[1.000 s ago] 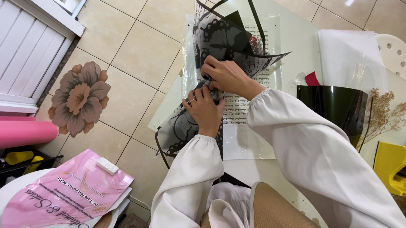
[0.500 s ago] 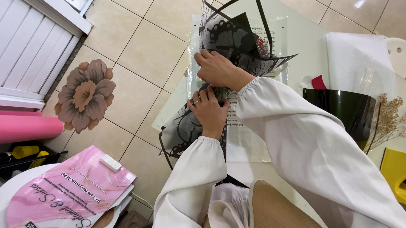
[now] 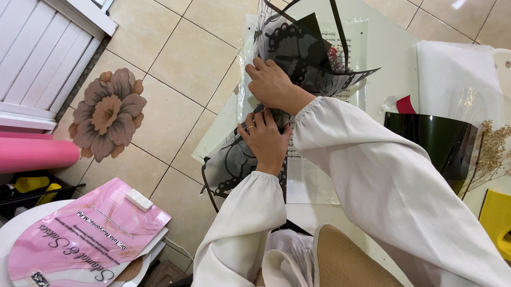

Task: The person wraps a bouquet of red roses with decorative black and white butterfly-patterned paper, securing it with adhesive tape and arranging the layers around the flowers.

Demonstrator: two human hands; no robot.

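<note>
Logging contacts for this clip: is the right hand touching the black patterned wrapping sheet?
Touching. The head view shows the right hand pressed flat on the black patterned wrapping sheet, fingers lying on its surface with no gap.

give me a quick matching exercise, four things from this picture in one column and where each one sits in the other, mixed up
Things:
1. pink roll
2. flower decoration
3. dried sprigs
4. butterfly-print wrap

Places:
A. on the floor tiles
B. under both hands on the table
C. far left, below the white slatted panel
D. right side, beside the dark sheet

Pairs: 1-C, 2-A, 3-D, 4-B
</note>
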